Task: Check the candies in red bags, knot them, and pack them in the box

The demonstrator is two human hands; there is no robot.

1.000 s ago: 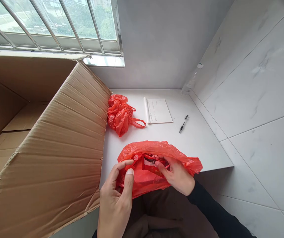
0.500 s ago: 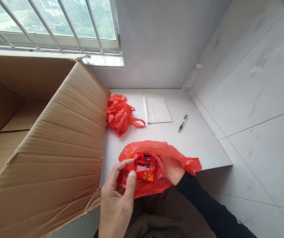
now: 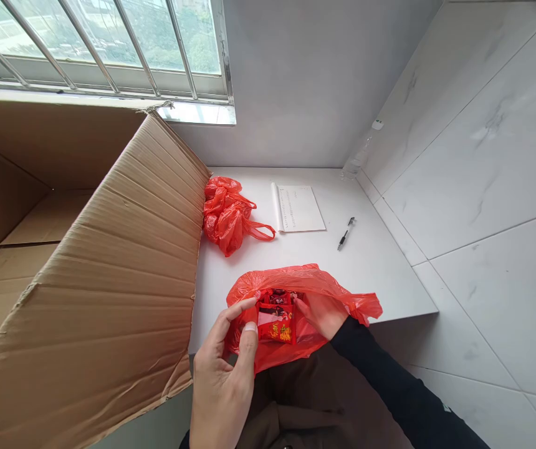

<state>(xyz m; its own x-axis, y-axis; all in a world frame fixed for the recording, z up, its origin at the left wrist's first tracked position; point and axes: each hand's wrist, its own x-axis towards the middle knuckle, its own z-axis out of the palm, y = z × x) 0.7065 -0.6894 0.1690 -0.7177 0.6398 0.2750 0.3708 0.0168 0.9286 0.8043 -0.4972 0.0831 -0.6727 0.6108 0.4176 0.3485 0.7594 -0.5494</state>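
Observation:
A thin red plastic bag lies at the front edge of the white table, its mouth open towards me. Several shiny red snack packets are inside; the front one has yellow print. My left hand grips the bag's left side, with the index finger along the rim and the thumb apart from it in front. Deep in the bag's right side, my right hand reaches in from a black sleeve, fingertips at the packets' right edge. The bag's rim partly covers its fingers, so whether they pinch a packet is hidden.
A large open cardboard box stands close on the left. Further back on the white table lie tied red plastic bags, a notepad and a black pen. A clear bottle stands in the far right corner.
The packets have shifted slightly, and a small one now shows by my right fingertips. Both hands stay in nearly the same place at the bag.

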